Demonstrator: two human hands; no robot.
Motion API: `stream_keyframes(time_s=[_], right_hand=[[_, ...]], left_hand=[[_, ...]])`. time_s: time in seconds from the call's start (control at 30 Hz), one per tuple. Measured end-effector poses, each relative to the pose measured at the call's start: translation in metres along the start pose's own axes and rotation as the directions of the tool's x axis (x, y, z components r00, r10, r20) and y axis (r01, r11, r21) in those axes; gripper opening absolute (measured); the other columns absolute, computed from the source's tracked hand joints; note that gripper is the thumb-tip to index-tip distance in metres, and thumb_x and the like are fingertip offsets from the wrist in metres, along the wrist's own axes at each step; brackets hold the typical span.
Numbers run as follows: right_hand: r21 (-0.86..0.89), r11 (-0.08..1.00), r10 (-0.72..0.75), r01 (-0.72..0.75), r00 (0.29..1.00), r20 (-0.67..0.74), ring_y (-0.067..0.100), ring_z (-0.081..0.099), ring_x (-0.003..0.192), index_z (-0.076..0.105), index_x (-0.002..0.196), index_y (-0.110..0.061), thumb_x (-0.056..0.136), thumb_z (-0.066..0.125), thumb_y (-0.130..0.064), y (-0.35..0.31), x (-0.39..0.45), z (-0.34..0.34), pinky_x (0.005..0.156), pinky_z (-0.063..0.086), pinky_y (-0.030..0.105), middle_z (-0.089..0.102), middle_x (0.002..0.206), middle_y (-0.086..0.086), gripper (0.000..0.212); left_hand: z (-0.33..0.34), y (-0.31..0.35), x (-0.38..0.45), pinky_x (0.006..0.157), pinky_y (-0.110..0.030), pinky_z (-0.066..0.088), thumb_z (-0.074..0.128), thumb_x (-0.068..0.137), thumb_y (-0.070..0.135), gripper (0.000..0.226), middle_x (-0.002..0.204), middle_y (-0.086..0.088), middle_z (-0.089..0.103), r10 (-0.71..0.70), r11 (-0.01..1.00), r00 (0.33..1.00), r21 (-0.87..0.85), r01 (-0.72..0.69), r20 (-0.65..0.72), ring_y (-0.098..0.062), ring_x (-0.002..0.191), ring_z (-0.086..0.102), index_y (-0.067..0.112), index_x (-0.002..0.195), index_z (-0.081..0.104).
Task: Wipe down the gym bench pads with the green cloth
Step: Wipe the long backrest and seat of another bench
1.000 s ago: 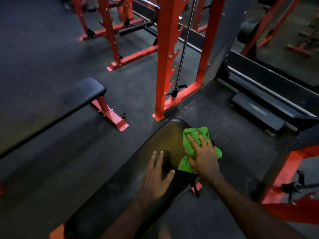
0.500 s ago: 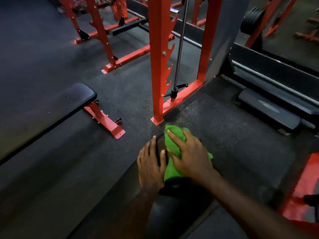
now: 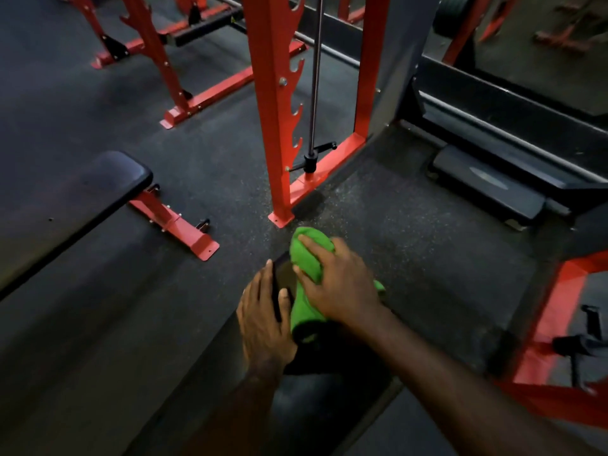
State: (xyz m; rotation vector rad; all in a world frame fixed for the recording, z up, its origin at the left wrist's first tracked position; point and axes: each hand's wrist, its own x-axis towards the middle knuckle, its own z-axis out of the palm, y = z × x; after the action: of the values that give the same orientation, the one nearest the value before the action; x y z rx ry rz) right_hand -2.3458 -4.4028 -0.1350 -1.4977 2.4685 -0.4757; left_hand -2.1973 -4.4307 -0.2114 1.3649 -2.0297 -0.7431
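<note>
The right hand (image 3: 339, 287) lies on top of a bright green, bunched cloth (image 3: 307, 291), its fingers bent over the fabric and pressing it down onto the far end of a black padded gym bench (image 3: 283, 278). The cloth is draped over that rounded end, with one fold sticking out past the fingertips toward the floor and a small corner showing on the far side of the wrist. The left hand (image 3: 263, 320) rests just beside the cloth on the bench's left edge, fingers straight and close together, thumb lying on the pad and touching the cloth's left border; it holds nothing. Both bare forearms reach in from the bottom of the view. The bench pad runs back toward the viewer in deep shadow. Well apart to the left stands a second black padded flat bench (image 3: 82, 199) on a red steel foot (image 3: 177, 225). Ahead, just beyond the cloth, a tall red steel rack upright (image 3: 266, 103) with hooked notches stands bolted on the dark speckled rubber floor (image 3: 411, 232), with a thin chrome guide rod (image 3: 315, 77) beside it.
</note>
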Motion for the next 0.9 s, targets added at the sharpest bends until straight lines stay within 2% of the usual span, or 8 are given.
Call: stream_keyframes(time_s=[0.13, 0.27, 0.4, 0.5, 0.6, 0.7, 0.8, 0.9], right_hand=[[-0.021, 0.995, -0.099, 0.099, 0.995, 0.016, 0.035, 0.057, 0.112, 0.05, 0.146, -0.047, 0.087, 0.061, -0.06, -0.02, 0.008, 0.002, 0.092, 0.053, 0.046, 0.047, 0.144, 0.004, 0.061], [-0.12, 0.982, -0.15, 0.144, 0.988, -0.042, 0.032, 0.05, 0.122, 0.026, 0.157, -0.054, 0.086, 0.055, -0.063, 0.016, -0.065, -0.005, 0.094, 0.053, 0.047, 0.033, 0.161, 0.002, 0.077], [-0.059, 0.996, 0.069, -0.07, 0.997, -0.022, 0.036, 0.058, 0.111, 0.028, 0.157, -0.05, 0.091, 0.054, -0.066, 0.01, -0.021, -0.001, 0.095, 0.052, 0.047, 0.046, 0.142, 0.009, 0.073], [0.024, 0.999, 0.031, -0.031, 1.0, 0.003, 0.037, 0.06, 0.111, 0.037, 0.155, -0.047, 0.093, 0.057, -0.062, -0.008, 0.0, 0.001, 0.096, 0.05, 0.046, 0.048, 0.138, 0.009, 0.067], [-0.024, 1.0, 0.01, -0.012, 0.996, -0.086, 0.034, 0.056, 0.117, 0.026, 0.158, -0.052, 0.093, 0.051, -0.068, 0.02, -0.053, -0.008, 0.097, 0.052, 0.045, 0.039, 0.153, 0.006, 0.071], [0.138, 0.967, 0.241, -0.216, 0.948, -0.209, 0.031, 0.056, 0.125, 0.026, 0.157, -0.055, 0.09, 0.049, -0.077, 0.05, -0.124, -0.007, 0.099, 0.054, 0.047, 0.039, 0.153, 0.003, 0.074], [0.31, 0.875, 0.446, -0.373, 0.87, -0.212, 0.031, 0.053, 0.132, 0.025, 0.156, -0.057, 0.088, 0.053, -0.077, 0.049, -0.16, 0.005, 0.099, 0.054, 0.052, 0.035, 0.152, 0.002, 0.076], [0.225, 0.917, 0.387, -0.33, 0.875, -0.292, 0.039, 0.049, 0.13, 0.035, 0.156, -0.049, 0.086, 0.056, -0.067, 0.036, -0.151, 0.015, 0.102, 0.05, 0.055, 0.039, 0.152, 0.013, 0.075]], left_hand=[[0.001, -0.007, -0.004, 0.125, -0.043, 0.024, 0.059, 0.097, 0.028, 0.068, 0.165, 0.003, 0.036, 0.063, 0.997, 0.998, 0.052, -0.064, 0.015, -0.005, 0.151, 0.026, 0.022, 0.16, 0.032], [0.002, 0.004, 0.002, 0.121, -0.042, 0.031, 0.036, 0.104, 0.04, 0.056, 0.157, 0.001, 0.047, -0.001, 0.999, 0.999, 0.037, 0.002, -0.039, -0.015, 0.145, 0.041, 0.023, 0.157, 0.041], [0.002, 0.002, 0.0, 0.122, -0.033, 0.023, 0.032, 0.106, 0.045, 0.057, 0.16, 0.004, 0.044, 0.014, 0.999, 1.0, 0.041, -0.014, -0.01, -0.012, 0.146, 0.037, 0.025, 0.158, 0.039], [-0.001, -0.003, -0.001, 0.122, -0.041, 0.027, 0.033, 0.107, 0.044, 0.054, 0.159, 0.002, 0.045, 0.008, 1.0, 0.999, 0.03, -0.007, -0.034, -0.016, 0.146, 0.038, 0.025, 0.158, 0.039], [0.002, 0.002, -0.002, 0.117, -0.044, 0.031, 0.034, 0.106, 0.044, 0.055, 0.156, -0.001, 0.049, -0.002, 1.0, 0.999, 0.029, 0.003, -0.044, -0.021, 0.143, 0.043, 0.025, 0.156, 0.04], [0.002, 0.005, -0.001, 0.117, -0.047, 0.03, 0.034, 0.104, 0.046, 0.056, 0.157, 0.0, 0.047, -0.026, 0.999, 0.999, 0.03, 0.027, -0.03, -0.022, 0.143, 0.042, 0.028, 0.158, 0.038], [0.001, 0.004, 0.0, 0.12, -0.046, 0.026, 0.032, 0.104, 0.048, 0.057, 0.16, 0.003, 0.042, -0.039, 0.999, 0.999, 0.027, 0.038, 0.006, -0.019, 0.146, 0.037, 0.031, 0.159, 0.033], [0.0, 0.005, 0.0, 0.121, -0.047, 0.027, 0.032, 0.104, 0.049, 0.058, 0.16, 0.003, 0.042, -0.028, 0.999, 1.0, 0.016, 0.028, 0.008, -0.018, 0.147, 0.037, 0.031, 0.159, 0.033]])
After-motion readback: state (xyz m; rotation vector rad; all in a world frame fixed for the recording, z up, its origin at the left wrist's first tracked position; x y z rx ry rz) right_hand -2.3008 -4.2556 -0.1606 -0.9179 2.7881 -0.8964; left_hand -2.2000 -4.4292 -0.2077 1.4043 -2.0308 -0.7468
